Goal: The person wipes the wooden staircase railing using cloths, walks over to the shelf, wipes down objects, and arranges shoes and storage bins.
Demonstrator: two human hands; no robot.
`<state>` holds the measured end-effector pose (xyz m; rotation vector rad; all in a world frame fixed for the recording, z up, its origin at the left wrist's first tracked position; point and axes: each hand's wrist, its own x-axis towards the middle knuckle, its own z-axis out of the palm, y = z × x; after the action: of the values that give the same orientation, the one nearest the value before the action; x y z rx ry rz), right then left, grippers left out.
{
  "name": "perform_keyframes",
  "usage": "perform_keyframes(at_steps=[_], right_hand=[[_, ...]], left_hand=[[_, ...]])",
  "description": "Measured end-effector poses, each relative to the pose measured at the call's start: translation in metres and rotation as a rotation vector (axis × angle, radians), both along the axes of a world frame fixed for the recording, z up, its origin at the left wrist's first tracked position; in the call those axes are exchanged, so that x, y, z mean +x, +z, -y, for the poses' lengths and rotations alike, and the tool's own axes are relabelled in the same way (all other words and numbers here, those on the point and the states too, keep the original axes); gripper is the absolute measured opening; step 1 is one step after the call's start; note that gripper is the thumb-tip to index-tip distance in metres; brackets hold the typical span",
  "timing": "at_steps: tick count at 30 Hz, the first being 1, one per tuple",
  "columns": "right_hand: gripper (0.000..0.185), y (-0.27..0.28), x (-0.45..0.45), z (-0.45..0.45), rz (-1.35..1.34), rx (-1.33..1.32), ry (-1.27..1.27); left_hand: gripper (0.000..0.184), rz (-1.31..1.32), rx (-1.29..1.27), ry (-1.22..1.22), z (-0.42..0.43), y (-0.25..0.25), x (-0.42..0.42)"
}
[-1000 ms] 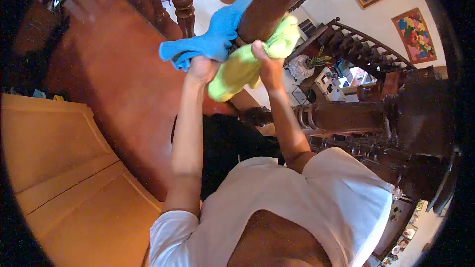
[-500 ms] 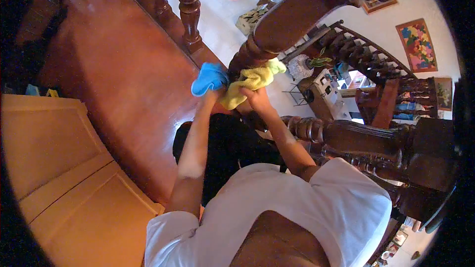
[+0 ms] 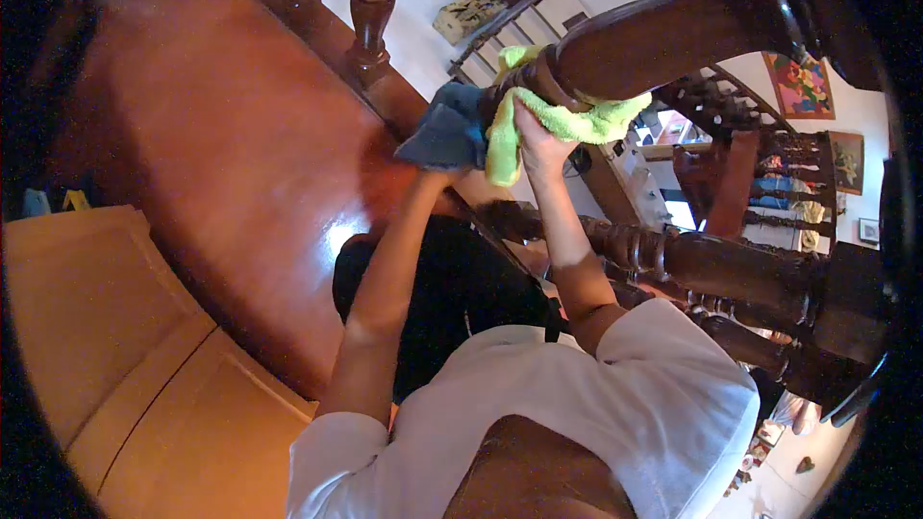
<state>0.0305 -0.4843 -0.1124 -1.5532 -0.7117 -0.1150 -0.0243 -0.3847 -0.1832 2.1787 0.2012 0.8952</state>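
A thick dark wooden baluster (image 3: 663, 34) leans across the upper middle of the view. My left hand (image 3: 440, 176) is closed on a blue cloth (image 3: 447, 130), which lies against the left side of the baluster's narrow end; the cloth hides most of the fingers. On the other side, my right hand (image 3: 545, 142) grips a yellow-green cloth (image 3: 596, 121) with the thumb over it. That cloth wraps around the baluster's turned part, and one end shows beyond it.
Another turned baluster (image 3: 373, 0) stands at the upper left beside the red floor (image 3: 221, 125). An orange-brown wooden cabinet (image 3: 183, 384) fills the lower left. More dark balusters (image 3: 711, 259) run along the right, with a staircase and framed pictures (image 3: 803, 86) beyond.
Both hands have moved along the baluster with their cloths. The yellow-green cloth is now spread out more around the wood, and the blue cloth looks darker, in shadow.
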Motion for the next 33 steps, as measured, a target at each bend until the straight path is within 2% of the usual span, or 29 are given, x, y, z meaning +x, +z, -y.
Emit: perform_keyframes(at_steps=[1, 3, 4, 6, 7, 9, 10, 12, 13, 14, 15, 16, 17, 18, 19, 22, 23, 25, 26, 27, 29, 31, 32, 33], right_hand=[[0.033, -0.01, 0.002, 0.006, -0.04, -0.026, 0.07], [0.037, -0.029, 0.003, 0.012, -0.019, -0.257, 0.069], [0.038, -0.049, 0.004, 0.011, -0.072, -0.219, 0.076], [0.042, -0.07, 0.003, 0.008, -0.247, -0.116, 0.143], [0.042, -0.075, 0.004, 0.006, -0.249, -0.118, 0.144], [0.043, -0.081, 0.003, 0.013, -0.333, -0.228, 0.098], [0.058, -0.079, 0.007, 0.019, -0.412, -0.36, 0.113], [0.057, -0.06, 0.002, 0.016, -0.344, -0.329, 0.082], [0.057, -0.046, -0.002, 0.009, -0.277, -0.295, 0.061], [0.045, -0.028, -0.011, 0.002, -0.171, -0.25, 0.021], [0.045, -0.023, -0.012, 0.001, -0.176, -0.247, 0.025], [0.046, -0.021, -0.009, 0.005, -0.138, -0.318, 0.054], [0.047, -0.021, -0.004, 0.01, -0.1, -0.389, 0.085], [0.048, -0.022, 0.006, 0.016, -0.24, -0.368, 0.178], [0.052, -0.021, 0.024, 0.026, -0.064, -0.562, 0.305], [0.065, -0.072, 0.075, 0.057, -0.929, -0.038, 0.678], [0.065, -0.074, 0.073, 0.057, -0.933, -0.048, 0.676], [0.057, -0.083, 0.06, 0.052, -0.683, -0.119, 0.527], [0.048, -0.096, 0.045, 0.048, -0.715, 0.0, 0.415], [0.048, -0.108, 0.036, 0.05, -0.725, -0.006, 0.411], [0.044, -0.128, 0.022, 0.049, -0.673, -0.435, 0.353], [0.03, -0.151, 0.006, 0.032, -0.247, -0.86, 0.333], [0.03, -0.174, -0.003, 0.024, -0.43, -0.612, 0.274], [0.033, -0.196, -0.002, 0.023, -0.458, -0.458, 0.365]], left_hand=[[0.025, -0.001, -0.013, -0.007, 0.002, -0.019, 0.001], [0.019, -0.006, 0.007, -0.063, -0.003, -0.04, -0.003], [0.019, -0.012, -0.001, -0.06, -0.003, -0.039, -0.005], [0.017, -0.301, -0.066, -0.021, -0.004, -0.027, -0.014], [0.017, -0.302, -0.069, -0.02, -0.003, -0.048, -0.006], [0.018, -0.365, -0.121, 0.167, 0.011, -0.098, 0.009], [0.018, -0.368, -0.129, 0.16, 0.015, -0.096, 0.008], [0.024, -0.284, -0.116, -0.023, 0.005, -0.077, 0.007], [0.024, -0.279, -0.112, -0.017, -0.003, -0.058, 0.005], [0.024, -0.17, -0.039, -0.07, -0.01, -0.036, -0.001], [0.024, -0.066, 0.033, -0.125, -0.013, -0.027, -0.006], [0.024, -0.076, 0.036, -0.122, -0.007, -0.041, -0.003], [0.024, -0.035, -0.117, -0.049, 0.007, -0.067, 0.003], [0.023, 0.007, -0.271, 0.028, 0.014, -0.081, 0.005], [0.024, -0.023, -0.344, 0.034, 0.011, -0.086, 0.005], [0.026, -0.017, -0.489, 0.012, 0.005, -0.083, 0.01], [0.027, 0.003, -0.528, 0.028, 0.006, -0.083, 0.013], [0.029, 0.056, -0.588, 0.086, 0.009, -0.082, 0.016], [0.029, 0.067, -0.602, 0.114, 0.011, -0.079, 0.016], [0.03, 0.074, -0.613, 0.138, 0.014, -0.075, 0.014], [0.032, 0.073, -0.624, 0.155, 0.017, -0.067, 0.004], [0.034, 0.062, -0.622, 0.135, 0.023, -0.067, -0.013], [0.035, 0.072, -0.628, 0.12, 0.026, -0.068, -0.02], [0.035, 0.069, -0.629, 0.124, 0.032, -0.086, -0.034]])
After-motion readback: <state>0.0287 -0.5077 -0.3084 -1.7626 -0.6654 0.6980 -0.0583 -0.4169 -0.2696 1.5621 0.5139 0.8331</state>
